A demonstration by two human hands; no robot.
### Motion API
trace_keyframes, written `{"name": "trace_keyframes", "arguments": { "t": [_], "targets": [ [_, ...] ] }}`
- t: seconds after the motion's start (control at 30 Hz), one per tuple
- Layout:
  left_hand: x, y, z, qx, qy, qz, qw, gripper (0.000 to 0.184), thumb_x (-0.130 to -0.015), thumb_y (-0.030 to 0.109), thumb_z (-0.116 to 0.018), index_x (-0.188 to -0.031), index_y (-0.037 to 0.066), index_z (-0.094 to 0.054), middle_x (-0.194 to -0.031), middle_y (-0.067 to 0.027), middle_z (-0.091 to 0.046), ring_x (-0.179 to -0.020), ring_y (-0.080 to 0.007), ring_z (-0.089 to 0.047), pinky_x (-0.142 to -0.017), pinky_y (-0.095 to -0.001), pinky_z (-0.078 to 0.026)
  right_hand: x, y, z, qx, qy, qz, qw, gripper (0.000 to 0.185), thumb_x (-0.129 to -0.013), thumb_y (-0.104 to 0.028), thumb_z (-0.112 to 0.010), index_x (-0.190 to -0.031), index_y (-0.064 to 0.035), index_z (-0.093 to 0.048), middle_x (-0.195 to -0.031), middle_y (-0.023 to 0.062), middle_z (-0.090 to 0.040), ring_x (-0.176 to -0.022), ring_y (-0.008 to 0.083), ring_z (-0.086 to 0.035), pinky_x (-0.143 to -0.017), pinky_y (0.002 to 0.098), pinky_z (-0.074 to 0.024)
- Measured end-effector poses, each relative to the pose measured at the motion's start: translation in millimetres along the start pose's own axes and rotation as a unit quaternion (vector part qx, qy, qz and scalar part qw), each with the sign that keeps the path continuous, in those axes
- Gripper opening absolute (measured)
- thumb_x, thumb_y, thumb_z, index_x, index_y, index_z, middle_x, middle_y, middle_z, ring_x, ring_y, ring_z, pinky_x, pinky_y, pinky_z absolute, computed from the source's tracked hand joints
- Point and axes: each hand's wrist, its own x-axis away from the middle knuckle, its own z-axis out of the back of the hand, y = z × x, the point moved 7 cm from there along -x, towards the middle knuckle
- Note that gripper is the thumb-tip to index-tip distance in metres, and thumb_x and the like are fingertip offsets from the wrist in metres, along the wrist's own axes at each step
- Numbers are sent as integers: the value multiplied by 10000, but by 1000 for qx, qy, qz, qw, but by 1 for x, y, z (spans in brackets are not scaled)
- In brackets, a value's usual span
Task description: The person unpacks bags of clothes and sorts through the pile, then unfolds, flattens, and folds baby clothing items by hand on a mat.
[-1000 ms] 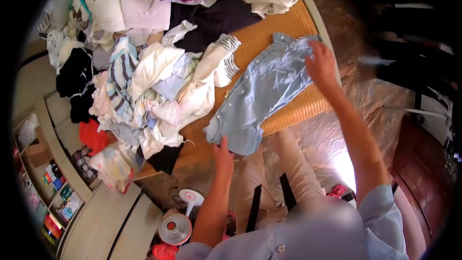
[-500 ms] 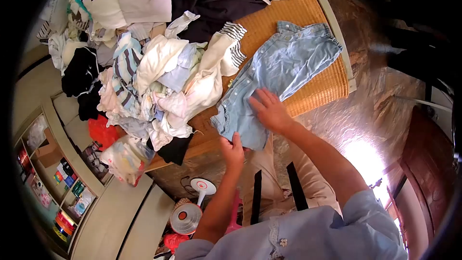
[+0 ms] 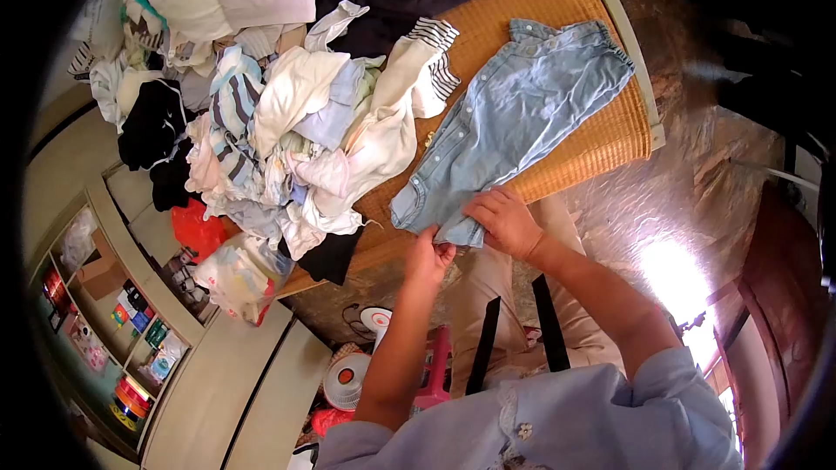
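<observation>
**Left hand (image 3: 428, 256) and right hand (image 3: 507, 224) now close together at the near end of the blue garment (image 3: 531, 109)**

Through the head camera I see the blue garment lying flat on the woven mat (image 3: 596, 141), to the right of the big pile of clothes (image 3: 300, 135). Its near end reaches over the mat's edge, above the trousers (image 3: 557, 313) of the person.

Compared with 1.0 s ago, the right hand has made the largest change. At that time it was at the far side of the garment; 0.5 s ago it lay spread on the cloth in the lower half. Now its fingers are bent over the near edge, and I cannot tell whether they grip the cloth or only press it.

My left hand stayed at this near end, but now it pinches the hem between thumb and fingers. The cloth there is more gathered than before, while the far half remains spread out.

The pile keeps its shape. The view has shifted a little, and I see more of the pink stool (image 3: 438, 370) beside the left forearm.
</observation>
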Motion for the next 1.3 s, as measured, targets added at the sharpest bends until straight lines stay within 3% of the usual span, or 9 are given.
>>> {"name": "trace_keyframes", "arguments": {
  "t": [0.13,0.33,0.43,0.63,0.73,0.83,1.03,1.17,1.3],
  "targets": [
    [-16,-2,13,-84,-34,-11,996,230,-867,237,-479,-960,28,-506,-782,-62,-545,-670,-163,-544,-513,-276,-462,-6,32,-30,-124,-101,-57,986,311,-656,-196,-657,-925,-55,-589,-876,111,-609,-861,296,-574,-743,394,-446],
    [-36,-27,41,-38,-14,52,998,306,-836,350,-524,-916,56,-536,-781,-51,-559,-652,-182,-567,-559,-314,-480,-51,72,-38,-91,-194,-276,937,305,-770,-312,-562,-915,-47,-601,-885,148,-623,-810,301,-599,-706,408,-465],
    [-45,-29,41,-6,-19,71,997,484,-847,407,-508,-1090,-6,-443,-988,-107,-497,-771,-232,-537,-574,-353,-466,-64,66,-56,37,-214,-291,932,330,-749,-291,-587,-978,-53,-580,-859,167,-625,-782,312,-604,-696,429,-469],
    [-2,13,17,-143,72,-132,978,564,-740,323,-674,-1172,144,-357,-1093,-34,-457,-904,-170,-484,-585,-311,-450,-46,41,-30,-10,-82,-304,949,407,-754,-242,-580,-1085,-21,-492,-987,194,-571,-952,330,-557,-743,403,-464],
    [-11,19,20,-172,58,-175,968,566,-736,203,-682,-1181,143,-338,-1070,-40,-491,-865,-165,-511,-536,-286,-447,-20,-17,9,106,138,-82,981,436,-747,-183,-561,-1139,-28,-450,-1118,193,-478,-1087,343,-461,-849,419,-417],
    [-30,14,22,-77,25,-203,976,496,-745,122,-648,-1158,122,-374,-1026,-49,-523,-788,-166,-544,-491,-260,-452,1,-51,-24,78,87,69,991,500,-737,-142,-539,-1210,-52,-404,-1229,195,-394,-1167,359,-372,-951,467,-324],
    [11,18,20,-23,62,-195,978,383,-737,49,-617,-1080,76,-449,-981,-72,-536,-709,-183,-560,-483,-267,-485,-15,-11,-67,242,-49,-78,966,571,-811,-184,-472,-1321,-38,-261,-1385,199,-227,-1279,381,-201,-1030,491,-175],
    [49,39,0,-76,66,-270,958,399,-765,91,-609,-1087,39,-378,-1016,-114,-490,-747,-189,-550,-519,-281,-487,-15,-5,-63,79,-19,-90,993,768,-667,-227,-664,-1305,-33,-284,-1363,197,-244,-1273,363,-211,-1022,501,-181],
    [69,54,-53,-122,-56,-327,935,358,-775,118,-622,-1016,31,-372,-960,-96,-499,-721,-143,-536,-505,-257,-475,-11,-8,-41,53,100,-147,983,805,-589,-209,-715,-1275,-26,-337,-1314,156,-320,-1229,328,-288,-1021,479,-206]
  ]
}}
